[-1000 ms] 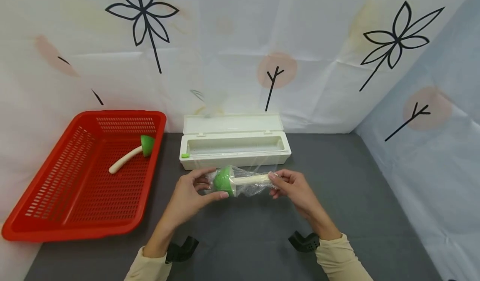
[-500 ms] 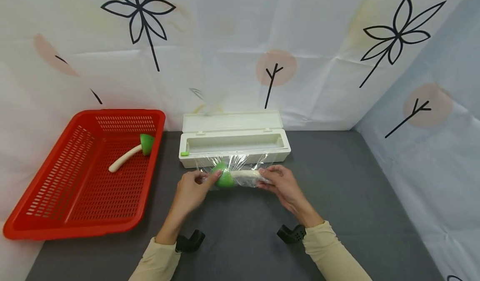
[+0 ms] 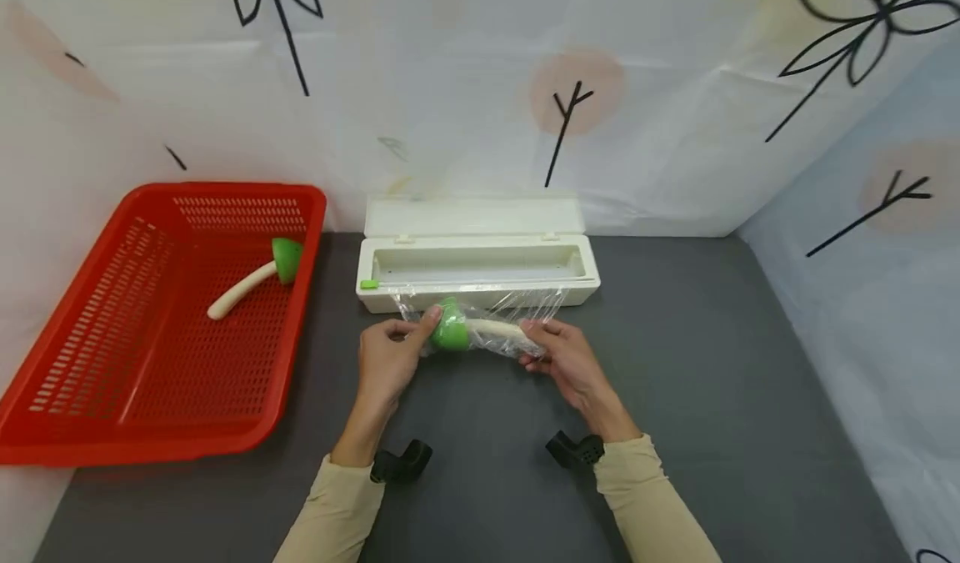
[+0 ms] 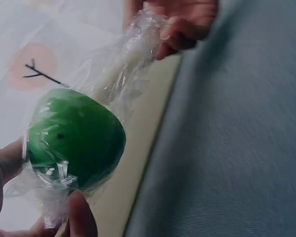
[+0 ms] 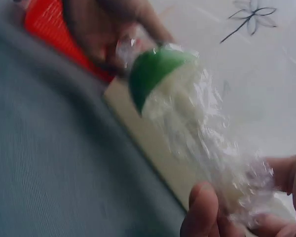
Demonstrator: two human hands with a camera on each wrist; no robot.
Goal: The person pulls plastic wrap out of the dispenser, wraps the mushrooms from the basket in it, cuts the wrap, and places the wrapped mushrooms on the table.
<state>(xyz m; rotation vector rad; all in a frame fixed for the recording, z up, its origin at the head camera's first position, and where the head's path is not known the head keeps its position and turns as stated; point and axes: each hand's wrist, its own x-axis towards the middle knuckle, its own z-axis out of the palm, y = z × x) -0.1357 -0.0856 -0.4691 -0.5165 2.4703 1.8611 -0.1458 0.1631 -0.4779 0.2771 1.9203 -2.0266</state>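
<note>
A mushroom-shaped piece with a green cap (image 3: 452, 329) and pale stem (image 3: 491, 328) is wrapped in clear cling film (image 4: 123, 81). My left hand (image 3: 386, 363) holds its cap end, thumb against the cap. At the stem end, my right hand (image 3: 566, 363) pinches the film-covered tip between thumb and fingers. The piece lies crosswise just in front of a white cling film dispenser (image 3: 371, 302). Film runs from the dispenser's front edge down to the wrapped piece. In the left wrist view, bunched film gathers beyond the cap near my fingers.
At left stands a red perforated basket (image 3: 150, 444) holding another green-capped mushroom piece (image 3: 242, 290). The dispenser's lid (image 3: 472, 215) is raised against the patterned cloth backdrop (image 3: 450, 87). A grey tabletop (image 3: 675, 379) spreads below and to the right.
Both hands have brought the wrapped piece closer to the dispenser. My left thumb has moved from below the cap to its upper side. Stretched film now shows between box and piece. The head view has shifted.
</note>
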